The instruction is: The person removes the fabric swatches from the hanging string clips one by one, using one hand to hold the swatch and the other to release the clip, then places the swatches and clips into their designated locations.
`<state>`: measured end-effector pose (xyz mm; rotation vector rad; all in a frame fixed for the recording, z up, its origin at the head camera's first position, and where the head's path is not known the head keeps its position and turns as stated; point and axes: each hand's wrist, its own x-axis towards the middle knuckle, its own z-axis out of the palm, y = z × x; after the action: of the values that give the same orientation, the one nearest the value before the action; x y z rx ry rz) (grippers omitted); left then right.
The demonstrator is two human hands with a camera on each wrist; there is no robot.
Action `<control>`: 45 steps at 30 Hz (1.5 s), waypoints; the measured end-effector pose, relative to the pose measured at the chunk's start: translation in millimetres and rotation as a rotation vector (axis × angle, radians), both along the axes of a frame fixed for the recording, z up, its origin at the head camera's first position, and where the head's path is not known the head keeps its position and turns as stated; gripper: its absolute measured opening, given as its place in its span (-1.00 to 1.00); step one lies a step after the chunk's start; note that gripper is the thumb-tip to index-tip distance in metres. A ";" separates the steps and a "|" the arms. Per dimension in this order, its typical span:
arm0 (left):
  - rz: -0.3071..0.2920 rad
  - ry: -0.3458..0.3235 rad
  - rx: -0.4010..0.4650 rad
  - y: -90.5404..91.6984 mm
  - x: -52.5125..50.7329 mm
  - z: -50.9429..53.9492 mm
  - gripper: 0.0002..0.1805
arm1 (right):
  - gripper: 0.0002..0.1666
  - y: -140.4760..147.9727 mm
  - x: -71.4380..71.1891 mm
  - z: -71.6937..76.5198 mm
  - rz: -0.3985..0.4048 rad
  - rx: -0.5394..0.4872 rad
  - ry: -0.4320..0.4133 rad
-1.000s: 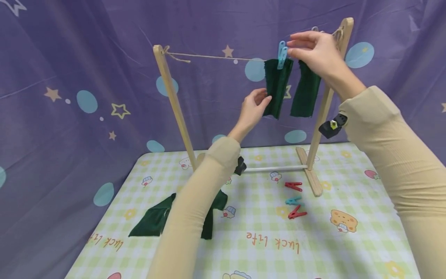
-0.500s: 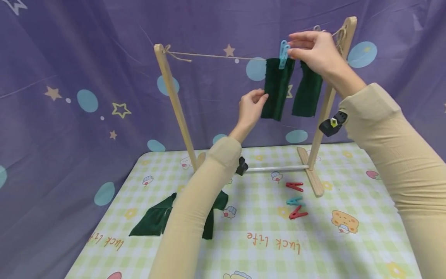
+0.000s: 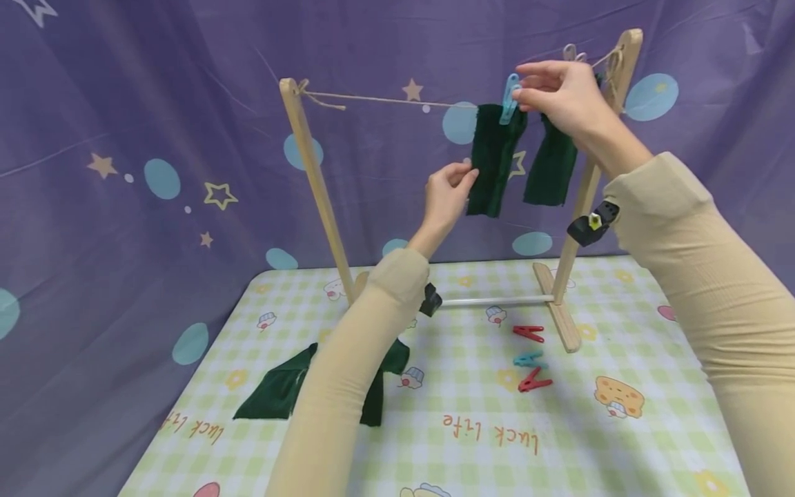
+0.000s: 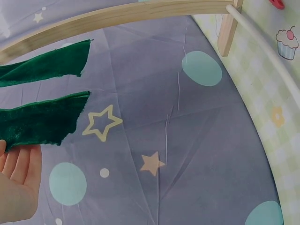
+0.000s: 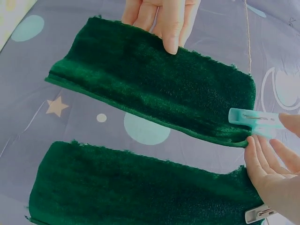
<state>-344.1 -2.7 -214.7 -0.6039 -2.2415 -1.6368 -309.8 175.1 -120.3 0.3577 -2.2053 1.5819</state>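
In the head view a dark green strip of cloth [image 3: 491, 162] hangs from the cord, with a light blue clothespin [image 3: 511, 100] at its top edge. My left hand [image 3: 446, 197] pinches the strip's left side, thumb in front, as the right wrist view also shows. Up at the clothespin, my right hand [image 3: 562, 93] has its thumb against the handle end. Its other fingers lie by the strip's top right corner. A second green strip [image 3: 551, 169] hangs to the right, partly hidden by my right hand, with a pale clothespin [image 5: 257, 214] at its top.
The wooden frame [image 3: 318, 190] stands on a checked tablecloth [image 3: 459, 455]. Two red clothespins [image 3: 534, 380] and another blue clothespin [image 3: 529, 359] lie at right. Green cloth [image 3: 273, 386] lies at left, partly behind my left forearm. A purple curtain [image 3: 373, 41] hangs behind.
My left thumb and fingers have come together on the strip's left edge, and the strip now lies flatter and wider. My right hand stays at the blue clothespin, which leans slightly more to the right.
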 end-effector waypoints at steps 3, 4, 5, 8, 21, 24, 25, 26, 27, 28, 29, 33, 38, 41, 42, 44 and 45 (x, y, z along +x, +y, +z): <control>0.001 0.000 0.015 -1.8 0.9 -0.3 -0.74 | -0.43 -0.1 1.0 -1.1 0.003 0.000 -0.003; 0.001 0.001 0.019 -2.5 1.2 -0.3 -0.74 | -0.43 -0.2 1.2 -1.4 0.001 0.000 0.001; 0.002 0.002 0.021 -3.2 1.5 -0.2 -0.74 | -0.44 -0.1 1.4 -1.9 -0.001 0.001 0.004; 0.007 0.016 0.030 -4.6 2.4 0.3 -0.75 | -0.45 0.6 1.5 -3.0 -0.010 -0.008 0.016; 0.033 0.061 0.075 -6.8 4.9 2.9 -0.78 | -0.76 -0.7 5.2 -3.3 -0.051 -0.173 0.080; 0.032 0.050 0.084 -6.8 6.6 3.5 -0.79 | -0.84 -2.2 5.8 -2.8 -0.046 -0.209 0.087; 0.030 0.044 0.086 -6.9 7.2 3.8 -0.79 | -0.84 -2.6 6.1 -2.6 -0.045 -0.215 0.090; 0.027 0.040 0.090 -7.1 7.6 3.9 -0.79 | -0.85 -2.9 6.5 -2.4 -0.045 -0.216 0.093; 0.024 0.037 0.095 -7.4 8.0 4.2 -0.79 | -0.84 -3.1 6.8 -2.1 -0.046 -0.216 0.099; 0.021 0.035 0.101 -7.7 8.3 4.4 -0.79 | -0.83 -3.2 7.3 -1.6 -0.044 -0.221 0.102; 0.018 0.036 0.104 -8.3 8.4 4.8 -0.79 | -0.82 -3.2 7.8 -1.0 -0.044 -0.224 0.103; 0.010 0.044 0.107 -10.2 8.4 6.4 -0.78 | -0.82 -2.3 9.1 1.9 -0.038 -0.274 0.097; 0.021 0.057 0.088 -12.3 7.5 6.5 -0.79 | -0.79 -0.9 9.9 5.2 -0.015 -0.378 0.106; 0.021 0.064 0.088 -12.1 6.3 5.3 -0.79 | -0.76 0.8 10.8 7.5 -0.001 -0.433 0.115; 0.020 0.066 0.086 -12.0 6.0 4.8 -0.80 | -0.76 1.3 11.1 8.3 0.004 -0.455 0.119; 0.019 0.060 0.074 -11.9 6.0 3.7 -0.79 | -0.77 2.7 11.6 10.1 0.012 -0.506 0.126; 0.019 0.054 0.065 -12.0 6.5 3.1 -0.79 | -0.77 3.7 11.9 11.1 0.013 -0.531 0.127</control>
<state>-337.6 -14.7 -211.6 -0.6016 -2.1410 -1.6570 -297.9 178.8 -109.2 0.2988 -1.6099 2.0057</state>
